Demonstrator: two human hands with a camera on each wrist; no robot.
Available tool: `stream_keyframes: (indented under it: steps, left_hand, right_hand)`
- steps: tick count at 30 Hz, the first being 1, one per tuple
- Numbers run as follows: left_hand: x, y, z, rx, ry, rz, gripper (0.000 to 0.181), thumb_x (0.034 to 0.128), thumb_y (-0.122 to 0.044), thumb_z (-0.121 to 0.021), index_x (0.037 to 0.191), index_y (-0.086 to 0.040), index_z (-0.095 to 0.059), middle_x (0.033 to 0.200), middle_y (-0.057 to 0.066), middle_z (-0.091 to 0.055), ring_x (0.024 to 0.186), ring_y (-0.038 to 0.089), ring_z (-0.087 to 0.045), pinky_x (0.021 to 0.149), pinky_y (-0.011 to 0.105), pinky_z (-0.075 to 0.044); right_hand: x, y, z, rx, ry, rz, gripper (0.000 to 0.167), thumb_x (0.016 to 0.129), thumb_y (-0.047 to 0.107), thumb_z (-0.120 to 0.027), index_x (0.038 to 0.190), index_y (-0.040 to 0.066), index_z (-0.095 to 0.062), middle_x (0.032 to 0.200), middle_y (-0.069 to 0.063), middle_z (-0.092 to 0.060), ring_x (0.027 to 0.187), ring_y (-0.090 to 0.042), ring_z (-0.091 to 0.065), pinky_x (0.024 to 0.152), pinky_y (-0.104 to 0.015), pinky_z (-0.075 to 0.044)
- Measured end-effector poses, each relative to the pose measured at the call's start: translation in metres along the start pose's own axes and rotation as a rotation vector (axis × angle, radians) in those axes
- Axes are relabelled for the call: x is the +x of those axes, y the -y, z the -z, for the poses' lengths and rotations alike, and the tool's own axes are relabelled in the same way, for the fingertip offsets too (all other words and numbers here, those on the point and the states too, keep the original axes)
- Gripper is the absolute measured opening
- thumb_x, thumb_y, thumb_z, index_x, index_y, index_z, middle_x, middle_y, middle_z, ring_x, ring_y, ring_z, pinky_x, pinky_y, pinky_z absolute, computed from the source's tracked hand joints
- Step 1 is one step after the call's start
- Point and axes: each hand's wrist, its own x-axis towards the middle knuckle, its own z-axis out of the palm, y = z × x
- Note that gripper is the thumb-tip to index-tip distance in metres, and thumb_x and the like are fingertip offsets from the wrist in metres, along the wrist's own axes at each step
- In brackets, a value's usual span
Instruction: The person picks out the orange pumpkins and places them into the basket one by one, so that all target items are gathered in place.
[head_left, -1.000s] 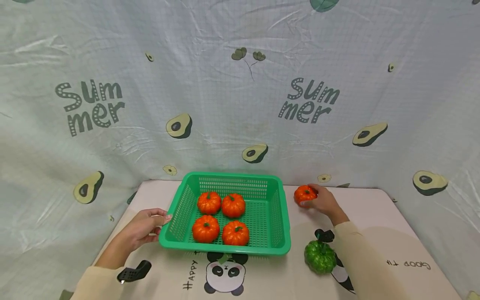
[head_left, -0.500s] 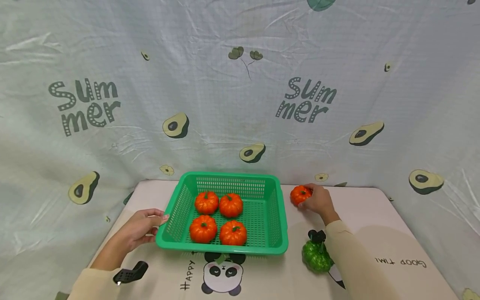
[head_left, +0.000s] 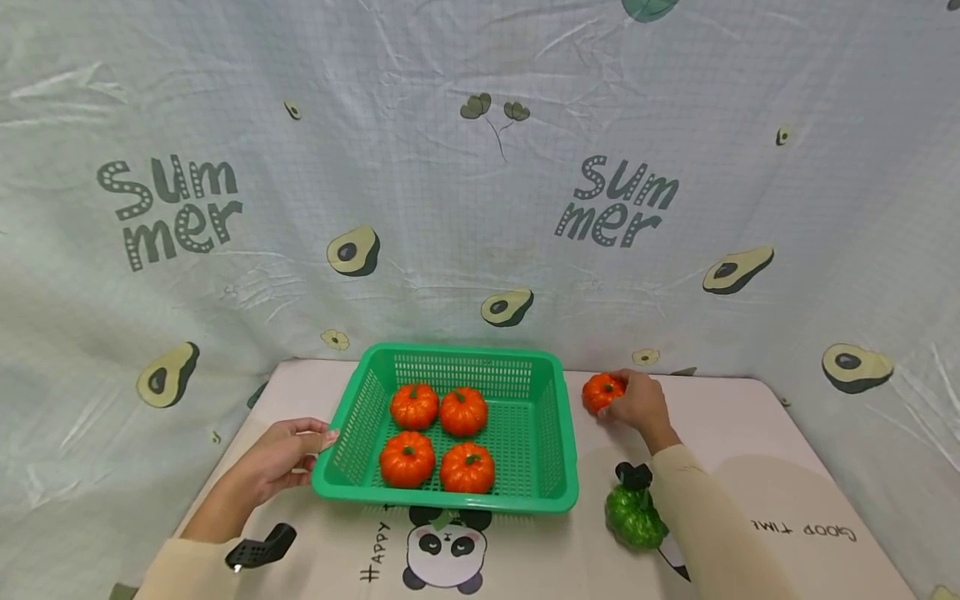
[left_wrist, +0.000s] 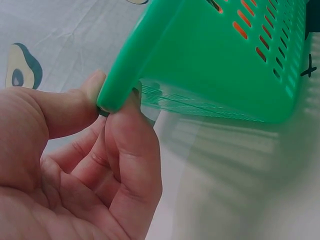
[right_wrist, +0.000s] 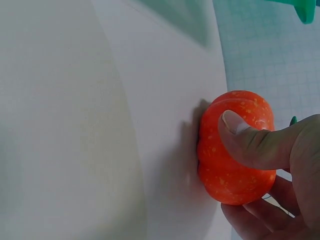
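Observation:
A green plastic basket [head_left: 450, 502] stands mid-table with several small orange pumpkins [head_left: 406, 459] inside. My left hand [head_left: 281, 461] pinches its left rim between thumb and fingers; the left wrist view shows the thumb above the rim [left_wrist: 116, 95] and the index finger beneath. To the right of the basket, my right hand [head_left: 640, 407] grips another orange pumpkin [head_left: 597, 393] close to the table's back edge. In the right wrist view the thumb lies across this pumpkin [right_wrist: 235, 182], other fingers curl behind it, and its side is against or very near the tabletop.
A green pumpkin [head_left: 632, 518] sits on the table beside my right forearm, in front of the held one. Behind the table's back edge hangs a printed curtain [head_left: 420, 167]. The patterned tabletop [head_left: 337, 550] extends in front of the basket.
My right hand has moved slightly left, and its fingers have closed further around the orange pumpkin, which has shifted a little toward the basket. The left hand keeps its hold on the rim.

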Motion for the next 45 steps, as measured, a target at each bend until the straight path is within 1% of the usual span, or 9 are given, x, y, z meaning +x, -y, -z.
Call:
stream_keyframes:
  steps: [3,9,15,20,24,28,36,39,45]
  left_hand:
    - [0.000,0.000,0.000,0.006,0.003,-0.007,0.037,0.1032,-0.028,-0.066,0.125,0.001,-0.055,0.078,-0.002,-0.060,0.073,0.016,-0.055,0.065,0.032,-0.053]
    - [0.001,0.003,0.001,0.008,0.005,-0.006,0.036,0.1038,-0.027,-0.065,0.124,0.000,-0.055,0.077,-0.002,-0.059,0.072,0.017,-0.054,0.065,0.032,-0.053]
    - [0.002,0.002,0.002,0.014,0.010,-0.017,0.034,0.1040,-0.028,-0.064,0.122,-0.001,-0.056,0.078,-0.003,-0.059,0.072,0.016,-0.054,0.064,0.033,-0.052]
    - [0.000,-0.001,-0.001,0.018,0.006,-0.022,0.037,0.1033,-0.028,-0.065,0.125,0.000,-0.055,0.079,-0.002,-0.060,0.073,0.017,-0.055,0.065,0.033,-0.053]
    - [0.001,-0.001,-0.002,0.020,-0.002,-0.021,0.039,0.1030,-0.029,-0.065,0.126,0.001,-0.055,0.080,-0.002,-0.060,0.074,0.017,-0.055,0.065,0.033,-0.053]
    - [0.002,0.001,0.000,0.020,0.002,-0.013,0.037,0.1038,-0.029,-0.064,0.125,0.000,-0.055,0.079,-0.002,-0.059,0.074,0.017,-0.054,0.065,0.033,-0.052]
    - [0.002,0.003,0.001,0.021,-0.002,-0.006,0.037,0.1043,-0.028,-0.063,0.126,0.000,-0.055,0.079,-0.003,-0.059,0.074,0.017,-0.054,0.065,0.032,-0.052]
    - [0.001,0.002,0.001,0.017,0.000,-0.002,0.037,0.1043,-0.027,-0.063,0.126,0.001,-0.055,0.079,-0.003,-0.060,0.073,0.017,-0.055,0.065,0.032,-0.053]
    - [0.001,0.001,0.000,0.014,0.007,-0.007,0.037,0.1040,-0.027,-0.064,0.126,0.001,-0.055,0.078,-0.003,-0.061,0.073,0.016,-0.055,0.064,0.033,-0.053]
  right_hand:
    - [0.000,-0.002,-0.001,-0.008,-0.006,0.013,0.072,0.076,0.015,-0.087,0.141,-0.002,-0.059,0.139,-0.028,-0.062,0.124,-0.047,-0.057,0.110,-0.062,-0.045]
    - [0.000,-0.005,0.005,-0.007,0.014,0.047,0.073,0.077,0.018,-0.088,0.141,-0.002,-0.060,0.140,-0.028,-0.061,0.126,-0.046,-0.056,0.109,-0.062,-0.045]
    - [0.001,0.002,0.017,0.017,-0.017,0.121,0.072,0.074,0.016,-0.088,0.139,-0.002,-0.063,0.140,-0.027,-0.063,0.127,-0.047,-0.057,0.108,-0.061,-0.047]
    - [0.000,0.012,0.028,0.027,-0.018,0.159,0.072,0.074,0.015,-0.090,0.139,0.000,-0.063,0.140,-0.028,-0.063,0.127,-0.047,-0.057,0.107,-0.062,-0.046]
    - [-0.006,0.021,0.036,0.022,-0.032,0.199,0.073,0.073,0.017,-0.092,0.138,0.001,-0.064,0.137,-0.027,-0.065,0.123,-0.046,-0.060,0.104,-0.061,-0.048]
    - [-0.012,0.028,0.043,0.024,-0.027,0.245,0.072,0.074,0.018,-0.091,0.138,0.001,-0.065,0.135,-0.026,-0.067,0.119,-0.044,-0.062,0.101,-0.059,-0.050]
    - [-0.025,0.043,0.058,0.046,0.015,0.293,0.072,0.077,0.017,-0.092,0.140,0.000,-0.063,0.136,-0.026,-0.067,0.120,-0.046,-0.062,0.100,-0.057,-0.053]
    - [-0.032,0.048,0.062,0.056,0.017,0.312,0.071,0.076,0.016,-0.093,0.139,0.001,-0.064,0.135,-0.026,-0.067,0.121,-0.046,-0.063,0.099,-0.057,-0.054]
    - [-0.044,0.058,0.067,0.080,0.017,0.377,0.070,0.075,0.014,-0.093,0.137,0.002,-0.066,0.132,-0.024,-0.070,0.119,-0.045,-0.066,0.095,-0.054,-0.057]
